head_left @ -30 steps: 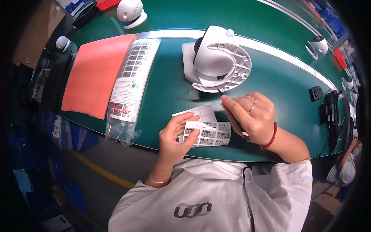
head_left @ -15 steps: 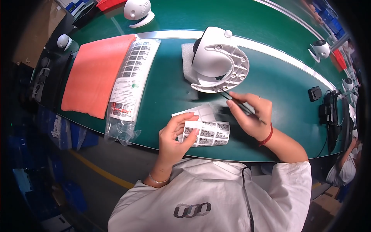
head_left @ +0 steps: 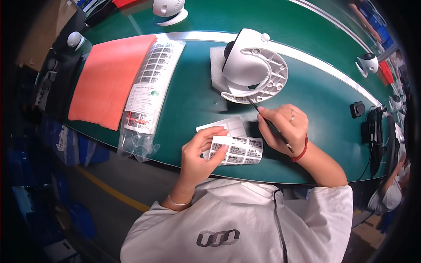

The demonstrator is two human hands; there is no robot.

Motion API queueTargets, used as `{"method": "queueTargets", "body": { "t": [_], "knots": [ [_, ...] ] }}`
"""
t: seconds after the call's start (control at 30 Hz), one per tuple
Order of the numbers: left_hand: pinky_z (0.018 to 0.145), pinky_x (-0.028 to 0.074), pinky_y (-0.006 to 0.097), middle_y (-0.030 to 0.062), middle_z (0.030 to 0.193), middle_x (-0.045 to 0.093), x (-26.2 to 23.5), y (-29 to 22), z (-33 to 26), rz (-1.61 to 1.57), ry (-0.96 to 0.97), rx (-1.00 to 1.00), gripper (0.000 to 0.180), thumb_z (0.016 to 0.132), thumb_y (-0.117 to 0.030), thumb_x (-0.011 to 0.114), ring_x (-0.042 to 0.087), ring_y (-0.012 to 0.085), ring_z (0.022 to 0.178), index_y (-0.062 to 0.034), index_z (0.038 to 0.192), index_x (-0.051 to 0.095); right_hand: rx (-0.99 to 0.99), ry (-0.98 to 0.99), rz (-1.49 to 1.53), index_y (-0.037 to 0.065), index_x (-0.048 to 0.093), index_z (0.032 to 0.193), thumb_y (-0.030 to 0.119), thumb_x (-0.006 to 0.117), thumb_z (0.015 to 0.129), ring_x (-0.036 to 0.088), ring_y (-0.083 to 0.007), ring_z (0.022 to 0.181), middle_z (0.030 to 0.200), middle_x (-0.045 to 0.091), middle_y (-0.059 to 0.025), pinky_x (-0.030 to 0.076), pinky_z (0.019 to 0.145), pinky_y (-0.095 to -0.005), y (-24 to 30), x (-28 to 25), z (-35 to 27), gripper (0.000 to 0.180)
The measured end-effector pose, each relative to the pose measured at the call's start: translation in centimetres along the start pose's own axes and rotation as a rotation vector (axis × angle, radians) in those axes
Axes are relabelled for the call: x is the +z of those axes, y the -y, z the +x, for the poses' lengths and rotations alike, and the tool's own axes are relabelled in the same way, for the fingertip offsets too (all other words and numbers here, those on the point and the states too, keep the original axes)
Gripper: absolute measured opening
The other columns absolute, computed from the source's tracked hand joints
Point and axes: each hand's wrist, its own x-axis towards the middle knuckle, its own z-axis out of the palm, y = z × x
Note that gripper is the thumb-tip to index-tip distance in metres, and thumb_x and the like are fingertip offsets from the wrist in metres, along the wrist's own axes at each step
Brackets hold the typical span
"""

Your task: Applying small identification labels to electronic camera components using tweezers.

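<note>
My left hand (head_left: 202, 151) pinches a small white sheet of printed labels (head_left: 239, 150) just above the green table's near edge. Under it lies a second, blank backing sheet (head_left: 230, 126). My right hand (head_left: 283, 127) grips thin dark tweezers (head_left: 268, 123), their tip touching the rim of a white dome-shaped camera housing (head_left: 254, 68). The housing lies upside down on a white foam pad (head_left: 216, 65), its ribbed round base facing me.
A clear bag of label sheets (head_left: 149, 87) lies left of the housing, beside an orange-red mat (head_left: 109, 76). More white dome devices (head_left: 169, 9) stand along the far side, another (head_left: 367, 63) at right. A small black block (head_left: 357, 109) and cables (head_left: 377, 140) sit at the right edge.
My right hand has moved from the label sheet up to the housing, bringing the tweezers' tip to its rim. My left hand keeps holding the labels in place.
</note>
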Motion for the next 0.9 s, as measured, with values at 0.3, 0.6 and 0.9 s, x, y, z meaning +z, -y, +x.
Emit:
{"method": "queueTargets", "body": {
  "t": [0.3, 0.6, 0.9],
  "knots": [
    [0.083, 0.056, 0.029, 0.0156, 0.108, 0.068, 0.2, 0.1, 0.1, 0.001, 0.019, -0.004, 0.036, 0.080, 0.007, 0.068, 0.068, 0.0184, 0.097, 0.0045, 0.114, 0.058, -0.064, -0.024, -0.004, -0.001, 0.067, 0.082, 0.001, 0.075, 0.066, 0.058, -0.0202, 0.054, 0.062, 0.058, -0.0051, 0.046, 0.051, -0.0292, 1.5, 0.2, 1.6, 0.018],
    [0.085, 0.056, 0.030, 0.0168, 0.108, 0.067, -0.1, -0.3, 0.3, 0.050, 0.061, 0.040, 0.036, 0.081, 0.010, 0.066, 0.067, 0.0196, 0.100, 0.0055, 0.115, 0.057, 0.127, -0.080, -0.140, -0.003, 0.058, 0.085, 0.012, 0.046, 0.072, 0.051, -0.0249, 0.101, 0.108, 0.050, -0.0158, 0.042, 0.090, -0.0339, -1.6, -7.3, 9.1, 0.024],
    [0.080, 0.058, 0.031, 0.0098, 0.106, 0.069, -0.7, 0.0, 0.0, 0.061, 0.026, 0.100, 0.030, 0.080, -0.001, 0.071, 0.069, 0.0208, 0.095, -0.0018, 0.109, 0.063, 0.395, 0.594, 0.108, -0.001, 0.063, 0.094, 0.026, 0.066, 0.090, 0.049, -0.0126, 0.051, 0.059, 0.052, -0.0095, 0.037, 0.050, -0.0293, -4.3, -5.4, 12.9, 0.028]
  ]
}}
